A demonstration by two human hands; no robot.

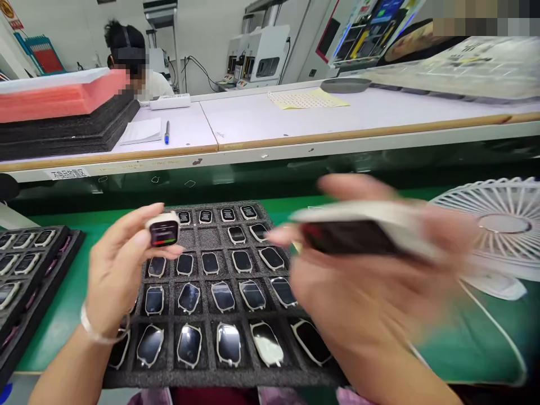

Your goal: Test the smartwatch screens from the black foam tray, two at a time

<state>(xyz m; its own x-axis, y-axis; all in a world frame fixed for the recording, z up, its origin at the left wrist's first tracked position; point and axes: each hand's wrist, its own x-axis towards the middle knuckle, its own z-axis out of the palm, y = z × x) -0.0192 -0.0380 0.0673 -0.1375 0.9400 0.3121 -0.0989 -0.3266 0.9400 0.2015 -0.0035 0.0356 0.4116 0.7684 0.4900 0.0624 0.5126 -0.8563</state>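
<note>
My left hand [116, 259], with a pale bracelet at the wrist, grips a smartwatch [164, 232] between thumb and fingers. The watch has no strap, and its lit screen shows text and a coloured bar. In my right hand [341, 304] is a white device with a dark screen [350, 236], tilted and blurred by motion; its exact kind cannot be made out. Below both hands lies a black foam tray [198, 378] with rows of strapless smartwatches [189, 344] in its compartments. Some in the back row have lit screens; most others are dark. My right hand hides part of the tray's right side.
At the left, a second foam tray [54, 289] holds more watches. A white desk fan [504, 224] with a cable stands at the right. Beyond, a raised shelf [240, 124] bears foam sheets [63, 101], paper and a pen [167, 133]. Another person [158, 84] sits behind it.
</note>
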